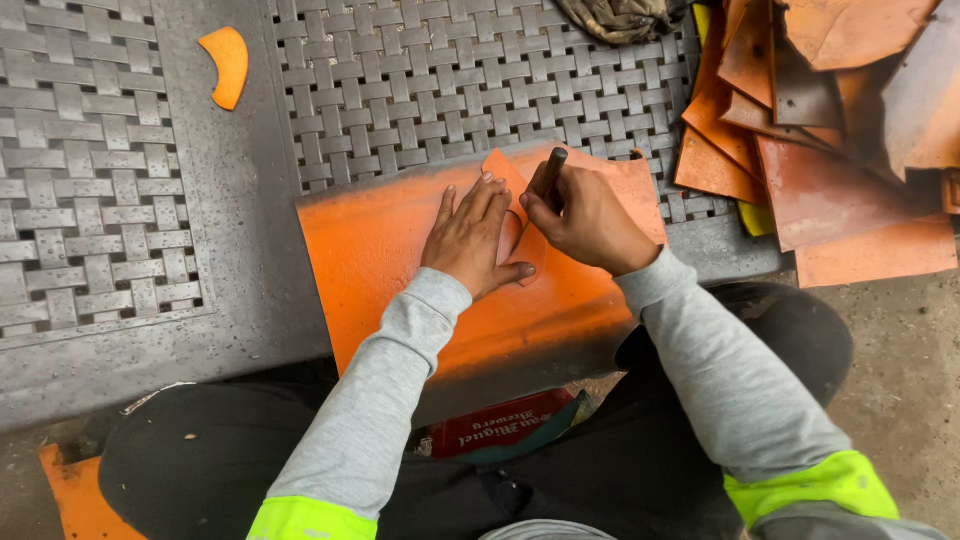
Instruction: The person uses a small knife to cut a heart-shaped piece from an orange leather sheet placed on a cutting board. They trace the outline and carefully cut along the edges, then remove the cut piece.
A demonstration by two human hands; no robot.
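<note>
Head cam looking straight down at the lap: a big orange leather sheet (400, 250) is spread over the near edge of a grey woven-pattern mat (420, 90), hanging off toward the knees. The left hand (470, 240) lies flat and spread, pinning a smaller orange template piece (515, 215) onto the sheet. The right hand (585, 220) has its fingers closed around a dark pen-like tool (550, 170), tip down at the template's edge, just beside the left fingertips.

Looks to me like the tracing or scoring step, mid-outline around the template. Can't tell whether the tip is marking or cutting, since the hand hides it.

If I had to call it, the next bit needs the left palm to keep that template from sliding while the tool follows the curve, and there's lots of bare sheet on the left for more outlines.

Other stuff: a curved orange cut-out (228, 65) sits alone on the mat, well apart up left, a pile of orange and brownish leather offcuts (830, 130) is stacked at right, and a red printed box (500, 425) peeks out below the sheet.
</note>
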